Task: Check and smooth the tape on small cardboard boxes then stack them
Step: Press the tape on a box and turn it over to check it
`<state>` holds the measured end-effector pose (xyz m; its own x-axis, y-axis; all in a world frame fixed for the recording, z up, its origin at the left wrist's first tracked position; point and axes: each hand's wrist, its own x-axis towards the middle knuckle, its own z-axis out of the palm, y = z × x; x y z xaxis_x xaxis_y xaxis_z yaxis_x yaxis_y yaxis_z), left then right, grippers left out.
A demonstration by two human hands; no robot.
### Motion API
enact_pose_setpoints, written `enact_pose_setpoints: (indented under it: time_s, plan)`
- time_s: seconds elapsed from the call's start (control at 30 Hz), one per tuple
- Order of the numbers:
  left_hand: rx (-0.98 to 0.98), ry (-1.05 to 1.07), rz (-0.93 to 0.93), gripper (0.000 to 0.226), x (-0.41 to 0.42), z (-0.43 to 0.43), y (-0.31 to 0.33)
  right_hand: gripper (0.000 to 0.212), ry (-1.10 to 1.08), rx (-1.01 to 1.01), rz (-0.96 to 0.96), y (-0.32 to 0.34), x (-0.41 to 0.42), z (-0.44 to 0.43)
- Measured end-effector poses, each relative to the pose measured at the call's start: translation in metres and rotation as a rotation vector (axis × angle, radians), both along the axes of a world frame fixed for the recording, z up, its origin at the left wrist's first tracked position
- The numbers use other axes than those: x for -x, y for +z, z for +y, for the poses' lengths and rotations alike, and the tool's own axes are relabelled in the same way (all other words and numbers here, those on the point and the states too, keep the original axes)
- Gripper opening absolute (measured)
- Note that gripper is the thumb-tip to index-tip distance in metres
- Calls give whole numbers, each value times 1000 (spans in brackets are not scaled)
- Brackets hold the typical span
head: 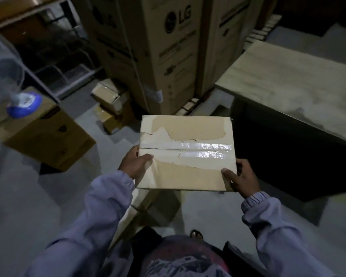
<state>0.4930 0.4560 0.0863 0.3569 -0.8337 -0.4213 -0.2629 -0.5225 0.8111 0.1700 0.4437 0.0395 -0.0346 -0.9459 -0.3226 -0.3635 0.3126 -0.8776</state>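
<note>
**Small cardboard box held up in both hands, tape side up**

On my feed the left hand (135,164) grips the left edge of the small cardboard box (188,126), thumb lying on the lid just beside the seam. The right hand (240,176) grips the near right corner, thumb on top and fingers wrapped round the side. Glossy tape (204,149) runs across the middle of the lid, wrinkled, with torn paper around it. The box hangs level in front of the person, above another carton (148,208) on the grey floor. Beyond stand tall LG cartons (168,56) with smaller boxes (110,104) piled at their foot. A pale table (298,86) is on the right, a fan (14,96) far left.
</note>
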Motion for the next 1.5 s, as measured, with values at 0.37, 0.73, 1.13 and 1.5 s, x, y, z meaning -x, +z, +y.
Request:
enact_pose_setpoints:
  time_s: [0.37,0.73,1.13,1.5]
  plan:
    - [-43,-256,-34,45,86,-158,-1,34,-240,49,1,2,88,-69]
    - [-9,-546,147,42,190,-352,-19,32,-516,76,91,19,166,-179]
    - [1,-590,87,62,350,-477,-20,31,-628,13,26,-1,313,-290]
    - [-4,-517,65,74,429,-570,-9,31,-588,0,65,11,407,-410]
